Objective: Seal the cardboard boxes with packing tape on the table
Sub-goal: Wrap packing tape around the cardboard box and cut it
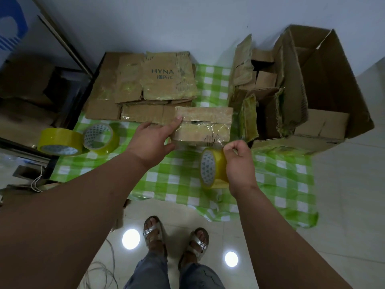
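Two spare tape rolls [60,141] [101,137] lie at the left edge of the desk [177,178] (covered in a green checked cloth). Behind them sits a stack of flattened cardboard [145,86]. The left hand [153,140] steadies the small box [205,126] — fingers straight, pressed on its left end, thumb underneath. The right hand [237,163] has its fingers curled round a yellow tape roll [212,167], just beside the box's near edge. Farthest right — a big open box [325,86] holding smaller ones.
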The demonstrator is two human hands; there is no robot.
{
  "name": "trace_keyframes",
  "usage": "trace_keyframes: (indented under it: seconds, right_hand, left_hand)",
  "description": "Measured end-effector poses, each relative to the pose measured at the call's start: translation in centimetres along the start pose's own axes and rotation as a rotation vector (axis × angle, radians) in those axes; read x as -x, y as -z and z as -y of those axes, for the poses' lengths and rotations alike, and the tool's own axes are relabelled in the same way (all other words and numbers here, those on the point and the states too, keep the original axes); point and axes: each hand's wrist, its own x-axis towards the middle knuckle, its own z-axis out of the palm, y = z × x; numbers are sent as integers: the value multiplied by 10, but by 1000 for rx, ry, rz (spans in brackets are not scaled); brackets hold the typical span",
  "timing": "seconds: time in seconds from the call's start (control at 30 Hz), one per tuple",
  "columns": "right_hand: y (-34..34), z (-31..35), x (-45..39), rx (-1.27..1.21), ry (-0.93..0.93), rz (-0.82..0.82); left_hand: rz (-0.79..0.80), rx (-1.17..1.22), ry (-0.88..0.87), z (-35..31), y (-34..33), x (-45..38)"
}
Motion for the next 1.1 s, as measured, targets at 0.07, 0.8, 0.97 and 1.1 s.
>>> trace_keyframes:
  seconds: [0.07,0.8,0.97,1.1]
  right_hand:
    - [-1,5,-1,43,13,-2]
    - [-9,16,9,36,160,48]
    - [-16,33,23,0,125,168]
    - [-26,34,34,-14,79,278]
  left_hand:
    - [7,12,13,-3,1,-1]
    - [-156,163,148,-6,4,6]
    - [-128,110,204,20,24,32]
    - [-120,112,234,38,32,54]
